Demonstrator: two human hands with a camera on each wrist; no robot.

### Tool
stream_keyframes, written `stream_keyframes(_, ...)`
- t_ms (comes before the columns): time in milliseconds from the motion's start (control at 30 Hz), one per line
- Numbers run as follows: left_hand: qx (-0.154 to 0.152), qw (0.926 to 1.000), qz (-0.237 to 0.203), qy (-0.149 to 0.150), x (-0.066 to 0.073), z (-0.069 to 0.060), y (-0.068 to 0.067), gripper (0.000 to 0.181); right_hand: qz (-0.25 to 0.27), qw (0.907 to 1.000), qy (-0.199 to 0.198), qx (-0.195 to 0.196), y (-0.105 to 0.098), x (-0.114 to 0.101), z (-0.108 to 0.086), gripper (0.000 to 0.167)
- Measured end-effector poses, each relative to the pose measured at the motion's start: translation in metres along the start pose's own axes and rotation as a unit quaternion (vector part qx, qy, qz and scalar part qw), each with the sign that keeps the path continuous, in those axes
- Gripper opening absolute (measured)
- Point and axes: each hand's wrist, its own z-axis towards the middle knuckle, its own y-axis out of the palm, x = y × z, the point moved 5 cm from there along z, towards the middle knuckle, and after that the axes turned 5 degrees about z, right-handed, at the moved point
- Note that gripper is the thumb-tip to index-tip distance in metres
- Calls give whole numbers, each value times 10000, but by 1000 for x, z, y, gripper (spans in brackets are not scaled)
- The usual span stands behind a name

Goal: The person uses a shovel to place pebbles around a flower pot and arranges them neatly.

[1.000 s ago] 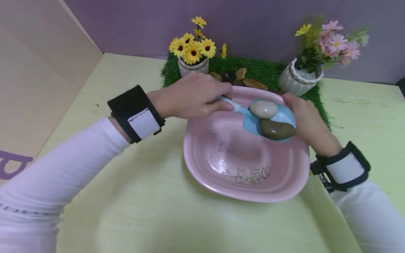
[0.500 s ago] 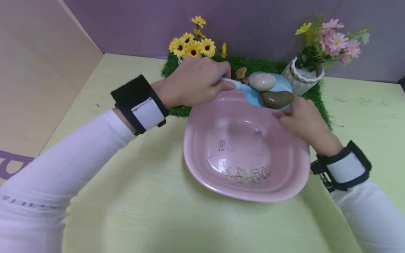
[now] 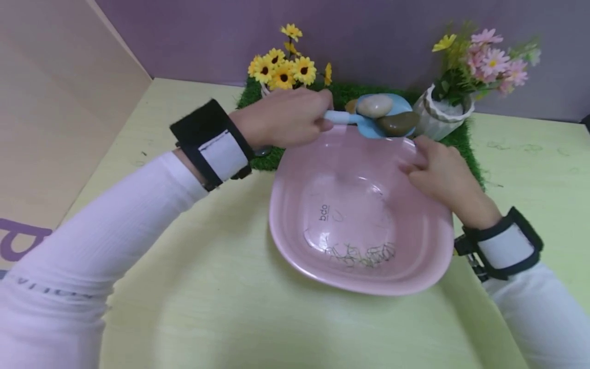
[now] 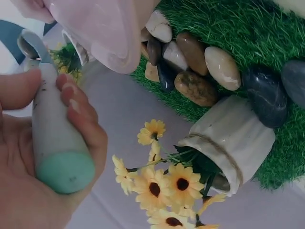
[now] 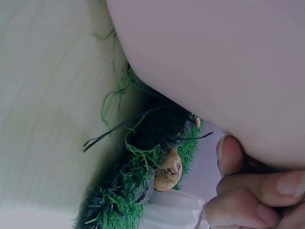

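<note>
My left hand (image 3: 288, 119) grips the pale handle of a light-blue scoop (image 3: 367, 128); in the left wrist view the fingers wrap the handle (image 4: 57, 114), which ends in a green cap. A whitish stone (image 3: 375, 106) and a dark brown stone (image 3: 399, 124) lie side by side on the blade. The blade hangs by the far rim of a pink basin (image 3: 288, 220), over the grass mat. Gripping the basin's far right rim is my right hand (image 3: 444, 177), thumb inside and fingers outside below the rim in the right wrist view.
An artificial grass mat (image 4: 200, 19) holds several loose stones (image 4: 223, 67) behind the basin. A pot of yellow flowers (image 3: 283, 72) stands behind my left hand. Right of the scoop is a tilted white pot (image 3: 440, 115) with pink flowers. Green strands lie inside the basin.
My left hand has carried the scoop and both stones away from me, from above the basin to its far rim, and the handle is now more level. The basin and right hand stay nearly in place.
</note>
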Motion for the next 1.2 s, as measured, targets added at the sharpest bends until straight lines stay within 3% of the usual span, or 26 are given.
stream_keyframes(200, -168, 9994, -316, -44, -6, 3, -2, 20, 12, 10000, 23, -62, 0, 2, 1, 18)
stream_keyframes(500, -322, 9995, 41, -67, -6, 6, -7, 41, -12, 9999, 13, -116, -1, 0, 2, 20)
stream_keyframes(600, -365, 9992, 103, -98, -6, 9, -7, 41, 17, 9999, 25, -142, -1, 0, 1, 19)
stream_keyframes(833, -589, 9982, -47, -113, -10, 23, 1, 40, 77, 9996, 144, -217, 0, 1, 0, 18)
stream_keyframes(967, -628, 9978, -160, -116, -15, 34, 8, 30, 92, 9994, 199, -258, -1, 1, -1, 18)
stream_keyframes(1200, -882, 9950, -111, -444, -27, 44, 16, 25, 148, 9991, 211, -323, 0, 2, 0, 18)
